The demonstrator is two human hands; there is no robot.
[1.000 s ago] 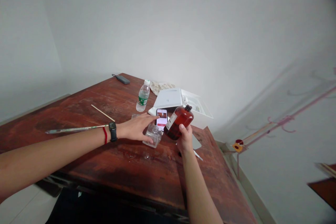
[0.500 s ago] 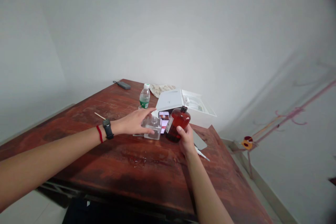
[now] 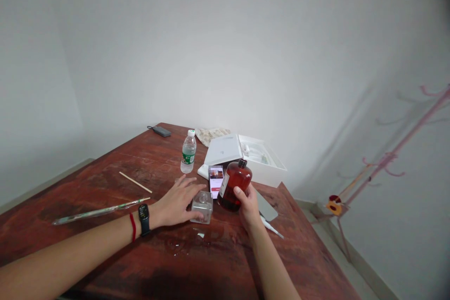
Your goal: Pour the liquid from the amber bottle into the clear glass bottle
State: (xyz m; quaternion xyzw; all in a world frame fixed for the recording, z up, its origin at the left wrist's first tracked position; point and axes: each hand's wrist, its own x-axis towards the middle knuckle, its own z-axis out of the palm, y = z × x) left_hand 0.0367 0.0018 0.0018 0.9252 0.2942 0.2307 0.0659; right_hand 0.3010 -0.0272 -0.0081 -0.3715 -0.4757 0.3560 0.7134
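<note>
My left hand (image 3: 177,204) has drawn the small square glass bottle (image 3: 202,207) toward me, so it no longer overlaps the lit phone (image 3: 216,182) and now stands just in front of it on the table (image 3: 105,183). That hand is open, fingers spread, its thumb against the bottle's near side and not clamped round it. My right hand (image 3: 249,206) is closed around the amber glass bottle (image 3: 234,187), which is slightly tilted, capped and just beside the square one. As I judge it, the step in hand is handling these two bottles side by side, and that black cap (image 3: 242,163) stands in the way of anything further. Around them lie a wet patch (image 3: 176,243), a plastic water bottle (image 3: 188,152) and an open white box (image 3: 262,159).
</note>
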